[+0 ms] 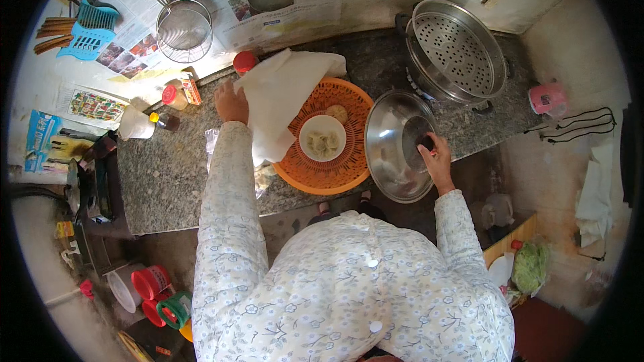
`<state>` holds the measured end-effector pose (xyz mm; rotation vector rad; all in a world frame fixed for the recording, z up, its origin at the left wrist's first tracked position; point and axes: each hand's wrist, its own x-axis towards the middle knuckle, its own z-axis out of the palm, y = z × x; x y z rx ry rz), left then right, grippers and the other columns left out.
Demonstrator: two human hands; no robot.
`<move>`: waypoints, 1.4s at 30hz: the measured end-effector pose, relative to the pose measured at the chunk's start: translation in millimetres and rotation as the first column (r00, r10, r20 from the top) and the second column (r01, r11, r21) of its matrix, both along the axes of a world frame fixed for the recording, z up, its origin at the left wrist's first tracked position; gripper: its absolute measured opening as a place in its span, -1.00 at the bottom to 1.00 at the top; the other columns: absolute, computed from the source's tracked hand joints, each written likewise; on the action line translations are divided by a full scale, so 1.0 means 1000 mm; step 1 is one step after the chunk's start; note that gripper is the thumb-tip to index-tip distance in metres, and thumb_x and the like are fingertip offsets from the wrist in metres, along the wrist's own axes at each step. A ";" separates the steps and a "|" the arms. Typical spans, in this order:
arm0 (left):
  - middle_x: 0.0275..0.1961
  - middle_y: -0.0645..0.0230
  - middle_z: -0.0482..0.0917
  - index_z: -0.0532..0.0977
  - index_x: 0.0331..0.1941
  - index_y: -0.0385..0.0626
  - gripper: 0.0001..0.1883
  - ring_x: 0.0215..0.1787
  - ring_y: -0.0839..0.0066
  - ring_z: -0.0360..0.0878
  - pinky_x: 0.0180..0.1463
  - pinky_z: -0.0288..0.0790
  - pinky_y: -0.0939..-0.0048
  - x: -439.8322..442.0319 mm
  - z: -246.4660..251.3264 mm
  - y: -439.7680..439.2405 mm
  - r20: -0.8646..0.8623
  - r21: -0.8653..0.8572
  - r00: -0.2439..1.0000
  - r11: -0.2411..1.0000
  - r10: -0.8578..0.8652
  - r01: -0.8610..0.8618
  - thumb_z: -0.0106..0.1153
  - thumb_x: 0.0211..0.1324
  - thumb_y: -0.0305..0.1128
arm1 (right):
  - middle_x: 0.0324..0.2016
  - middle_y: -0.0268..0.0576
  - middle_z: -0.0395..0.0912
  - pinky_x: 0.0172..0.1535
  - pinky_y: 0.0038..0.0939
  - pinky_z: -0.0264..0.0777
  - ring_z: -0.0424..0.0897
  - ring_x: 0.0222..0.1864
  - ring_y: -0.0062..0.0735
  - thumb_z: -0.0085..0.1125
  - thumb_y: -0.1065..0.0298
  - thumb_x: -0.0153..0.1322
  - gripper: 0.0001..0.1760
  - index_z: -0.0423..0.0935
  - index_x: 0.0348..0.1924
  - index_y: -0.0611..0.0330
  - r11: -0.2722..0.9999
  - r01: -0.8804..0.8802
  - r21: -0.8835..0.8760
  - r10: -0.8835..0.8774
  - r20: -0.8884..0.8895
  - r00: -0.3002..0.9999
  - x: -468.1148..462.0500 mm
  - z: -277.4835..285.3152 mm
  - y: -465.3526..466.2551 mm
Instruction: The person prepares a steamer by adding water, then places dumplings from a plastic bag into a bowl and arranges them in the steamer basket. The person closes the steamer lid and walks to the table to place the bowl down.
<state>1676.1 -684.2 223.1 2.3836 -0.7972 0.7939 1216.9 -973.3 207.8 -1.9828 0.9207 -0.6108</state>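
My left hand [232,104] is at the left edge of a white cloth [276,90] and appears to grip it; the fingertips are partly hidden. The cloth covers the left side of an orange plastic basket [362,91] on the counter. Inside the basket stands a white bowl [323,119] with several pale dumplings [323,143]. A round flatbread [337,112] lies behind the bowl. My right hand [437,161] grips the knob of a stainless steel lid [390,161]. The lid is tilted beside the basket's right rim.
A perforated steel steamer pot [455,50] stands on the stove at the back right. Jars with red lids [245,62] [173,96], a dark bottle [166,121] and a white tub [136,123] line the granite counter [161,176]. A pink container [547,101] is at the far right.
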 end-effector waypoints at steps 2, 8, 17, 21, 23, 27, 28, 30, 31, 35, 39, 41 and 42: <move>0.03 0.07 0.52 0.46 0.06 -0.15 -0.60 0.11 0.02 0.42 0.21 0.26 -0.01 -0.007 0.006 -0.005 -0.048 0.036 0.997 0.998 -0.057 0.058 0.18 0.10 -0.38 | -0.22 -0.21 0.42 -0.26 -0.47 0.39 0.43 -0.29 -0.45 0.38 0.37 0.28 -0.51 0.52 0.06 0.24 0.998 -0.008 -0.063 0.005 -0.049 0.999 0.006 -0.003 -0.002; -0.07 0.20 0.56 0.51 -0.03 -0.12 -0.65 0.05 0.14 0.45 0.15 0.33 0.14 -0.065 0.018 -0.038 -0.078 0.253 0.880 0.844 -0.469 0.473 0.20 0.04 -0.44 | -0.19 -0.17 0.42 -0.24 -0.45 0.43 0.47 -0.24 -0.40 0.37 0.38 0.27 -0.52 0.52 0.05 0.23 0.996 -0.002 -0.092 0.000 -0.018 1.000 0.024 -0.014 -0.010; 0.01 0.09 0.51 0.50 0.00 -0.21 -0.62 0.08 0.02 0.43 0.07 0.40 0.10 -0.181 -0.023 -0.024 -0.450 -0.015 0.782 0.879 -0.431 0.476 0.23 0.05 -0.47 | -0.05 -0.03 0.46 -0.03 -0.29 0.42 0.50 -0.10 -0.14 0.36 0.33 0.26 -0.44 0.45 0.10 0.31 0.968 -0.037 -0.247 0.015 -0.091 0.996 0.027 0.005 -0.008; 0.02 0.06 0.51 0.51 -0.01 -0.24 -0.62 0.07 0.04 0.45 0.09 0.40 0.12 -0.184 -0.026 -0.020 -0.479 0.021 0.747 0.845 -0.460 0.534 0.24 0.03 -0.50 | -0.07 0.07 0.49 0.01 -0.18 0.40 0.50 -0.08 0.01 0.32 0.33 0.27 -0.44 0.43 0.09 0.37 0.841 -0.069 -0.537 0.058 -0.037 0.998 0.054 0.038 0.014; -0.01 0.08 0.54 0.52 -0.04 -0.23 -0.66 0.04 0.05 0.47 0.08 0.40 0.13 -0.181 -0.024 -0.019 -0.416 -0.045 0.804 0.893 -0.425 0.448 0.24 0.04 -0.50 | -0.08 0.11 0.50 0.00 -0.15 0.40 0.51 -0.09 0.05 0.29 0.32 0.28 -0.49 0.44 0.05 0.35 0.852 -0.279 -0.443 0.269 -0.087 0.959 0.081 0.049 0.044; -0.08 0.09 0.57 0.55 -0.09 -0.22 -0.70 -0.01 0.08 0.51 0.05 0.43 0.15 -0.176 -0.009 0.002 -0.389 -0.126 0.861 0.945 -0.327 0.302 0.25 0.03 -0.51 | -0.07 0.10 0.51 -0.02 -0.12 0.42 0.52 -0.04 0.01 0.26 0.26 0.31 -0.56 0.46 -0.01 0.30 0.673 -0.708 -0.213 0.619 -0.361 0.698 0.147 0.053 0.113; -0.09 0.11 0.57 0.55 -0.10 -0.22 -0.70 -0.02 0.10 0.51 0.03 0.43 0.14 -0.176 -0.003 0.011 -0.370 -0.135 0.862 0.938 -0.348 0.321 0.25 0.02 -0.51 | -0.07 0.09 0.51 -0.02 -0.11 0.43 0.53 -0.03 -0.01 0.26 0.25 0.33 -0.54 0.45 0.02 0.29 0.615 -0.765 -0.194 0.629 -0.464 0.623 0.165 0.049 0.127; -0.12 0.14 0.57 0.54 -0.12 -0.21 -0.70 -0.04 0.14 0.51 -0.01 0.44 0.14 -0.177 0.010 0.032 -0.330 -0.152 0.858 0.919 -0.393 0.363 0.25 0.00 -0.52 | -0.08 0.09 0.52 -0.02 -0.10 0.45 0.54 -0.03 -0.04 0.26 0.23 0.35 -0.53 0.45 0.05 0.28 0.572 -0.810 -0.127 0.603 -0.604 0.521 0.193 0.037 0.144; -0.12 0.14 0.57 0.54 -0.11 -0.22 -0.70 -0.04 0.15 0.51 -0.02 0.44 0.14 -0.180 0.017 0.043 -0.325 -0.191 0.858 0.916 -0.397 0.352 0.26 0.00 -0.53 | -0.08 0.10 0.53 -0.03 -0.10 0.45 0.54 -0.04 -0.05 0.24 0.22 0.36 -0.53 0.45 0.06 0.29 0.590 -0.803 -0.087 0.580 -0.647 0.496 0.204 0.030 0.149; -0.07 0.07 0.52 0.52 -0.04 -0.23 -0.58 -0.02 0.05 0.46 0.08 0.36 0.14 -0.189 0.045 0.091 -0.169 -0.270 0.957 0.945 -0.236 0.185 0.35 -0.07 -0.50 | -0.04 0.14 0.53 -0.07 -0.08 0.48 0.57 -0.09 -0.03 0.21 0.21 0.39 -0.52 0.45 0.06 0.34 0.600 -0.799 0.028 0.560 -0.728 0.396 0.230 0.004 0.153; -0.11 0.12 0.54 0.54 -0.16 -0.18 -0.65 -0.04 0.04 0.46 0.10 0.29 0.08 -0.172 0.053 0.116 -0.114 -0.278 0.993 0.961 -0.033 0.000 0.36 -0.12 -0.46 | -0.10 0.11 0.58 -0.11 -0.07 0.48 0.59 -0.14 -0.01 0.19 0.25 0.38 -0.57 0.47 0.04 0.31 0.524 -0.849 -0.059 0.521 -0.767 0.375 0.236 0.005 0.156; -0.16 0.16 0.57 0.55 -0.21 -0.16 -0.69 -0.05 0.07 0.47 0.08 0.29 0.07 -0.159 0.051 0.134 -0.214 -0.117 0.964 0.984 -0.157 0.135 0.34 -0.13 -0.47 | -0.15 0.07 0.59 -0.11 -0.09 0.48 0.59 -0.15 -0.02 0.17 0.28 0.39 -0.62 0.49 0.01 0.31 0.508 -0.861 0.010 0.510 -0.809 0.292 0.244 0.021 0.154; -0.23 0.21 0.58 0.55 -0.25 -0.12 -0.73 -0.09 0.11 0.48 0.07 0.30 0.07 -0.158 0.049 0.143 -0.347 -0.110 0.910 0.974 -0.225 0.199 0.30 -0.14 -0.48 | -0.16 0.06 0.58 -0.11 -0.11 0.48 0.59 -0.15 -0.03 0.16 0.28 0.40 -0.64 0.50 -0.01 0.31 0.512 -0.852 -0.108 0.556 -0.715 0.425 0.246 0.029 0.161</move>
